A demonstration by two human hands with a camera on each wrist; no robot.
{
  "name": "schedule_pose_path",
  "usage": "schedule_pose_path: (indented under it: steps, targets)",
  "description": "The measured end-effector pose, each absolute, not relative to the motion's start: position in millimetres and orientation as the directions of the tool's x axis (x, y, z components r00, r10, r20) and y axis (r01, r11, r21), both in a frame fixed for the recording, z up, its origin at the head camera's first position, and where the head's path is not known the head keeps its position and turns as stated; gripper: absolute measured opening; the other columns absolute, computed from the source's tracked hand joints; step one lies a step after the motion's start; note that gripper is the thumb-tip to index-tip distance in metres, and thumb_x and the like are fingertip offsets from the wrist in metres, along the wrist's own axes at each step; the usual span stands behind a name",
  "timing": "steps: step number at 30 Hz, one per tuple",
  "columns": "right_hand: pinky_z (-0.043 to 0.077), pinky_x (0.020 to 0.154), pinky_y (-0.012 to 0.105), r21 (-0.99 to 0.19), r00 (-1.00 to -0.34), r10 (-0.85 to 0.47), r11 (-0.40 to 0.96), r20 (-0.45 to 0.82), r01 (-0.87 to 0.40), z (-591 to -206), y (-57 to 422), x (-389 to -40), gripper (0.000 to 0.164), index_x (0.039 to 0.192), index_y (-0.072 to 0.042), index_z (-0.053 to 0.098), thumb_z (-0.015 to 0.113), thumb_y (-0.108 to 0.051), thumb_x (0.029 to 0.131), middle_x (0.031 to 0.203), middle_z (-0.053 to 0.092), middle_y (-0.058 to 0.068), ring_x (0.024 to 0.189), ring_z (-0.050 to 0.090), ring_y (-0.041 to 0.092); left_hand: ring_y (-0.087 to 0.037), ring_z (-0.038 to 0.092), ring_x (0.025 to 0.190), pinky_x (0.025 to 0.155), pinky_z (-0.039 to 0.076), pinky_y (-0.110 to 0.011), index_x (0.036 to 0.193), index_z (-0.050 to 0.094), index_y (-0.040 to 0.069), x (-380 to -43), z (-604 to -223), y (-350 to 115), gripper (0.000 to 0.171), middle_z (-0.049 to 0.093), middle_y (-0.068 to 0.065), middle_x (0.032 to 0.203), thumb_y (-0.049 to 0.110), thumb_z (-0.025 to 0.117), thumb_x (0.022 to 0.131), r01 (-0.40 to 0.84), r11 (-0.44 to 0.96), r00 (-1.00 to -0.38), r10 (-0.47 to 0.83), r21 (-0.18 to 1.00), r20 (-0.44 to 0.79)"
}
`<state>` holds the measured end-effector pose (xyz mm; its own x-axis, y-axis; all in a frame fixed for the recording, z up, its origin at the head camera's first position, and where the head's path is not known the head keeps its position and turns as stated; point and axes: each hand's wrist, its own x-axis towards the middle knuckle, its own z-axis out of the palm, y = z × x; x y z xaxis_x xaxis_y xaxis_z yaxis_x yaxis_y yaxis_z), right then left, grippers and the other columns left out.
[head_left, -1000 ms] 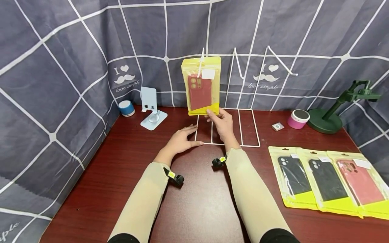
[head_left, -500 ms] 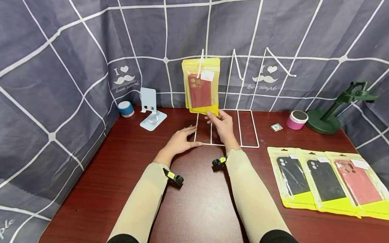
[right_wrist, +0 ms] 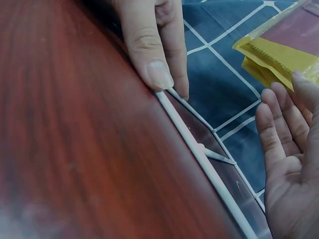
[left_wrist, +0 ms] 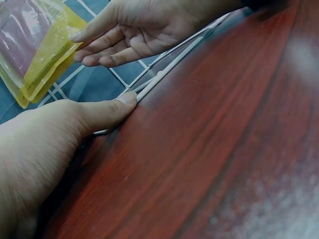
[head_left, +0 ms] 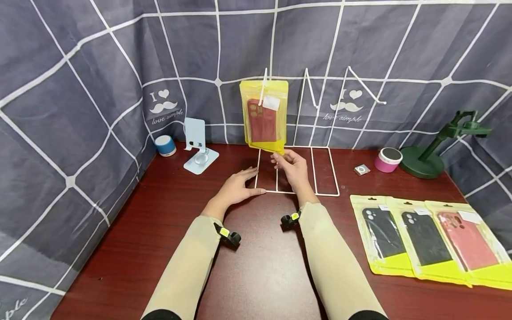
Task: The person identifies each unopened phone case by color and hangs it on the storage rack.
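Observation:
A white wire display rack (head_left: 335,171) stands on the table with three upright hooks. On its left hook hang yellow-edged clear bags, the front one holding a red phone case (head_left: 262,122). My right hand (head_left: 295,171) pinches the lower right corner of the front bag between thumb and fingers, its other fingers loosely bent in the right wrist view. My left hand (head_left: 237,186) rests at the rack's front left corner, fingers extended; its thumb (left_wrist: 117,107) presses on the front wire in the left wrist view.
Three more bagged phone cases (head_left: 426,240) lie overlapping at right, two black and one red. Behind them stand a pink speaker (head_left: 387,161), a small silver square device (head_left: 362,170) and a green stand (head_left: 424,160). At left are a blue speaker (head_left: 165,146) and a light-blue phone stand (head_left: 196,142).
My right hand has shifted slightly down, and the front bag's lower corner has tilted with it. The left hand stays at the rack. The head view has tipped slightly.

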<state>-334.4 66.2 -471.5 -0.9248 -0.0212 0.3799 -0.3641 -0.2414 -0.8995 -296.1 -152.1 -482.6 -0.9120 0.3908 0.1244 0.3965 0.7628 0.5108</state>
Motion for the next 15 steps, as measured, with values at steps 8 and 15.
schedule_pose_path:
  steps: [8, 15]
  targets:
    - [0.059, 0.078, 0.037, -0.938, -0.939, -0.035, -0.071, 0.343, -0.340, -467.9, 75.2, -306.4, 0.030, 0.113, 0.009, 0.068, 0.074, -0.012, 0.093, 0.098, 0.073, 0.017, 0.082, 0.069, 0.028, -0.023, 0.033, 0.148, 0.118, 0.030, -0.047, 0.153, 0.046, 0.017, -296.8, -482.9, -150.4, 0.094, 0.040, -0.004, 0.158, 0.073, 0.067, 0.081, 0.409, 0.758, -0.906, 0.403, 0.507, 0.129]
    - [0.053, 0.080, 0.027, -0.939, -0.934, -0.185, 0.103, 0.306, -0.328, -449.9, 71.7, -252.3, 0.026, 0.114, 0.006, 0.069, 0.071, -0.012, 0.095, 0.104, 0.072, 0.019, 0.094, 0.066, 0.024, -0.024, 0.032, 0.148, 0.118, 0.028, -0.049, 0.153, 0.046, 0.015, -296.1, -483.1, -151.5, 0.092, 0.039, -0.005, 0.159, 0.071, 0.067, 0.083, 0.402, 0.760, -0.909, 0.398, 0.510, 0.123]
